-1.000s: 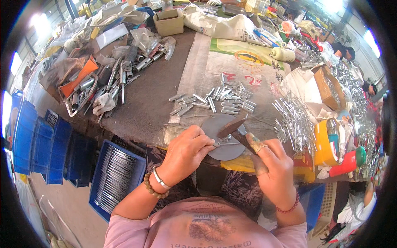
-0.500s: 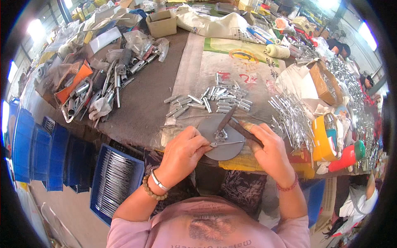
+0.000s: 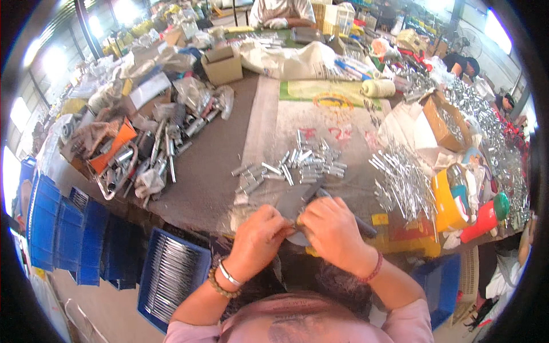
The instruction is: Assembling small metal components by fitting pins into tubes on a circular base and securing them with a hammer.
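My left hand (image 3: 258, 237) is closed in a pinch over the round grey disc (image 3: 286, 203), on a thin metal rod mostly hidden by the fingers. Right beside it, my right hand (image 3: 334, 233) also has its fingers pinched, almost touching the left fingertips. What it pinches is hidden. A dark hammer (image 3: 311, 191) slants across the disc; its handle passes beneath my right hand and comes out beyond it. Whether the palm bears on that handle, I cannot tell. Behind the disc lies a loose pile of short metal tubes (image 3: 309, 163).
Thin metal rods (image 3: 403, 186) are heaped to the right, near a yellow container (image 3: 449, 194) and a red bottle (image 3: 479, 226). Tools and bags crowd the left, around an orange piece (image 3: 114, 146). A blue bin (image 3: 174, 274) of metal rods stands below. Another person (image 3: 280, 14) is across the table.
My right hand has moved left and in to meet my left hand, its fingers now pinched beside the left fingertips. The view has tilted up, bringing the person across the table into sight.
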`<state>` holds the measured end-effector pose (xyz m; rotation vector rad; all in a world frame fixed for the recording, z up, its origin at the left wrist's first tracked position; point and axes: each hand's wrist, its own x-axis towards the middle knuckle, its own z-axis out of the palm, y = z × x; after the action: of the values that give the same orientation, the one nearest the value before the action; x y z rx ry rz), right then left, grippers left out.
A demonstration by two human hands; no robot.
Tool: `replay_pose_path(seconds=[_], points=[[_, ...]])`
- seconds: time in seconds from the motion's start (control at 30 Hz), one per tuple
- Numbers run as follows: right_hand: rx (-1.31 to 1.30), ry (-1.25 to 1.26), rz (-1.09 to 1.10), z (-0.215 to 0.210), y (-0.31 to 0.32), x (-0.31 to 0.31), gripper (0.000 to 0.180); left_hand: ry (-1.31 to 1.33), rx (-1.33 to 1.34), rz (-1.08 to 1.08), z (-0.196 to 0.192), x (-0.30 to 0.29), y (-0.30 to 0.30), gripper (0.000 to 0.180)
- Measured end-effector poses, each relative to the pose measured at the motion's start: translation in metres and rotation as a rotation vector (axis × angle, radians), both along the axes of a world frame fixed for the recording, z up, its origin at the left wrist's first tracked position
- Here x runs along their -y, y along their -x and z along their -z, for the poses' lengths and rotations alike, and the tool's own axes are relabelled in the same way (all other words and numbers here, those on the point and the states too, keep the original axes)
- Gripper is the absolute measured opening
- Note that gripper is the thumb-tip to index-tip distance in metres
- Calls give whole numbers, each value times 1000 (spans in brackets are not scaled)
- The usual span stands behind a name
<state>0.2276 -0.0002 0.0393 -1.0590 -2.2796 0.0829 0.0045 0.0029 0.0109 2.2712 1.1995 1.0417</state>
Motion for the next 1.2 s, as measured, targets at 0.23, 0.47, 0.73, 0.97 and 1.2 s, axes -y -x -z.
replay_pose_path(seconds=[0.23,0.47,0.73,0.97,1.2], points=[[-78,-66,107,22,2,16,18,20,37,12,-2,6,-5,18],[-74,-99,107,25,11,18,16,0,2,-1,2,5,1,17],[-34,-65,110,20,7,11,19,-48,-23,-20,1,4,-6,15],[-16,-28,67,3,-2,16,30,-45,0,-24,5,6,-5,18],[78,155,424,3,-52,23,47,-15,46,-21,2,8,-4,19]])
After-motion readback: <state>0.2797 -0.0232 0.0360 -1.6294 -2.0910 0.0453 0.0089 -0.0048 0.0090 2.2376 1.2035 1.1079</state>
